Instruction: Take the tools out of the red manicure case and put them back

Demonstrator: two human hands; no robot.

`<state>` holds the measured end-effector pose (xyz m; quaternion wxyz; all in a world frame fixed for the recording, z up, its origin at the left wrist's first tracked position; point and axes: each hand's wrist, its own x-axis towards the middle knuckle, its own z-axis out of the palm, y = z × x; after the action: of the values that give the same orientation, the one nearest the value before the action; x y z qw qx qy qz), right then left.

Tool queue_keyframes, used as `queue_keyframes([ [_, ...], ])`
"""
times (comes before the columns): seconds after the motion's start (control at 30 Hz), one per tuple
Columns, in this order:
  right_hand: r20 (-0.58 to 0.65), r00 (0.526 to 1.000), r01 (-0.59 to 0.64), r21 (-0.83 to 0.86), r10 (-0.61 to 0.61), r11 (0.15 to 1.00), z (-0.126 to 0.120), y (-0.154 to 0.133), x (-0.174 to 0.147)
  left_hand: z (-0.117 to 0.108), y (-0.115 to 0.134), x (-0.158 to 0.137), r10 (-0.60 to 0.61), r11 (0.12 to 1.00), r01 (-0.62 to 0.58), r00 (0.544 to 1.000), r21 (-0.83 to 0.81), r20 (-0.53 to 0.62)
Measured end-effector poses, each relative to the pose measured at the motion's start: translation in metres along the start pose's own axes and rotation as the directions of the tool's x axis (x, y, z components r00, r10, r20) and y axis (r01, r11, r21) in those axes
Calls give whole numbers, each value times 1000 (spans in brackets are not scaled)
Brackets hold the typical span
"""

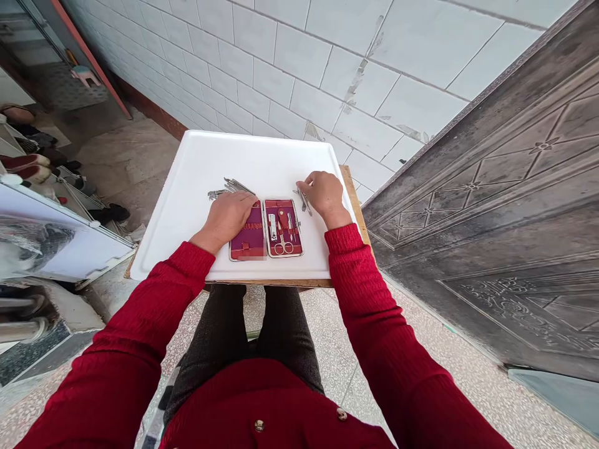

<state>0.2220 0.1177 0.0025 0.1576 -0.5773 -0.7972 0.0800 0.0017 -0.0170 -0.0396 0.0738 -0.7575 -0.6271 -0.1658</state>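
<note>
An open manicure case (249, 240) with a dark red lining lies on a white tabletop (182, 187). Its right half holds nail clippers (272, 226), small scissors (282, 246) and a slim metal tool (291, 227). Empty loops run across the left half. My left hand (229, 217) lies over that half's upper left corner, fingers stretched out to the right, thumb mostly hidden. Beyond it is a pile of loose metal tools (236, 185). Right of the case, my right hand (324, 192) pinches small metal nippers (304, 202) at one end.
The white top has a raised rim and sits on a wooden board (350, 193). A tiled wall (262, 56) rises behind it. To the right stands a carved grey door (491, 187); on the left is a rack with shoes (28, 165).
</note>
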Motion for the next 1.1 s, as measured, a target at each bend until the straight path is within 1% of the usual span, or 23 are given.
queue_keyframes([
  [0.07, -2, 1000, 8, 35, -7, 999, -6, -7, -8, -1, 1, 0, -5, 1000, 5, 1000, -6, 5],
  [0.1, 25, 999, 26, 54, -28, 998, -9, -11, -15, -2, 1, 0, -9, 1000, 9, 1000, -10, 6],
  [0.17, 145, 983, 97, 90, -109, 991, -16, -20, -32, -3, 2, 0, -14, 1000, 14, 1000, -18, 11],
  [0.23, 301, 931, 191, 87, -208, 978, -20, -29, -53, -3, 3, -1, -15, 1000, 15, 1000, -26, 14],
  [0.27, 363, 901, 227, 67, -236, 972, -20, -33, -62, -3, 3, 0, -13, 999, 14, 1000, -31, 16],
  [0.3, 395, 884, 257, 37, -250, 966, -20, -37, -71, -3, 3, 0, -11, 999, 12, 1000, -35, 18],
  [0.37, 426, 869, 293, -38, -250, 955, -18, -43, -83, -3, 3, 0, -9, 999, 10, 1000, -41, 24],
  [0.47, 441, 867, 311, -113, -233, 943, -15, -52, -89, -2, 3, 0, -14, 999, 15, 1000, -46, 26],
  [0.57, 450, 867, 304, -142, -213, 942, -17, -58, -90, -3, 3, 0, -16, 998, 18, 1000, -60, 26],
  [0.63, 462, 860, 297, -109, -216, 949, -20, -57, -93, -5, 3, 0, -14, 997, 16, 1000, -69, 27],
  [0.67, 473, 852, 285, -60, -224, 957, -23, -53, -95, -5, 4, 0, -13, 997, 15, 1000, -73, 24],
  [0.73, 501, 830, 219, 106, -243, 970, -29, -42, -99, -6, 4, 0, -10, 997, 11, 1000, -77, 15],
  [0.8, 536, 807, 85, 311, -249, 947, -35, -27, -101, -6, 4, 0, -3, 997, 3, 1000, -83, 3],
  [0.83, 546, 801, 24, 382, -246, 924, -37, -19, -100, -6, 4, 0, 0, 996, 0, 1000, -88, -2],
  [0.87, 541, 807, -20, 426, -238, 904, -39, -12, -98, -5, 4, 0, 2, 996, -3, 1000, -93, -5],
  [0.9, 520, 825, -47, 451, -220, 892, -41, -5, -94, -5, 4, 0, 4, 995, -5, 1000, -99, -7],
  [0.97, 418, 895, -52, 445, -156, 894, -42, 5, -83, -4, 2, 0, 3, 994, -4, 1000, -106, -10],
  [1.03, 280, 955, -14, 368, -96, 930, -40, 9, -69, -3, 1, 0, 1, 995, -2, 1000, -97, -14],
  [1.1, 189, 979, 30, 253, -80, 967, -35, 10, -55, -3, 1, -1, -3, 997, 2, 1000, -74, -13],
])
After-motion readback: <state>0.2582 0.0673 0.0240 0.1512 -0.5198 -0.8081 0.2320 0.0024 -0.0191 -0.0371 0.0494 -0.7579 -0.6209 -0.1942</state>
